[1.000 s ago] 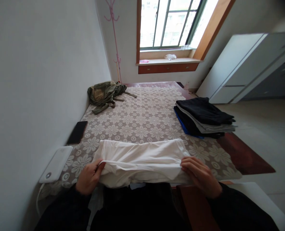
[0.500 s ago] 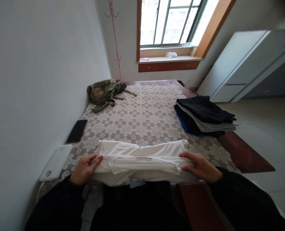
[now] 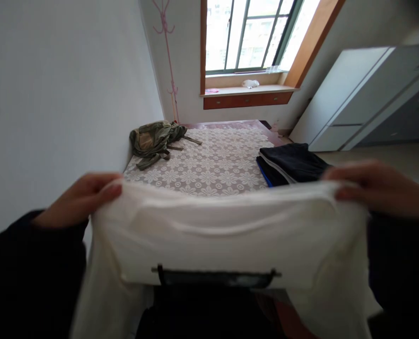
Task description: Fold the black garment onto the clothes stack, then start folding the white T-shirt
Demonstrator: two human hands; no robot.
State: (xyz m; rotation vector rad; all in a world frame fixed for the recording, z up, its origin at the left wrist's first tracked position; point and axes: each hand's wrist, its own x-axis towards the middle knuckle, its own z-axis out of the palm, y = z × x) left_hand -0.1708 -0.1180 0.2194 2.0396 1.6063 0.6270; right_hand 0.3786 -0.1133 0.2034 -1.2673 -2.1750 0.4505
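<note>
A white shirt [image 3: 212,221] hangs stretched out in front of me, raised over the near edge of the table. My left hand [image 3: 85,195] pinches its upper left corner between thumb and fingers. At the upper right corner, my right hand [image 3: 375,188] grips the cloth the same way, slightly blurred by motion. A dark printed strip [image 3: 216,278] shows low on the shirt. Sleeves or sides drape down below both hands.
A table with a floral lace cloth [image 3: 209,162] lies beyond the shirt. On it are a green backpack [image 3: 156,141] at the left and a stack of folded dark clothes [image 3: 294,162] at the right. A pink coat rack [image 3: 168,56] and a white fridge [image 3: 340,99] stand farther off.
Both hands have lifted the white shirt off the table toward me and moved apart, so it is spread wider and hangs down. It now covers the phone and white power bank.
</note>
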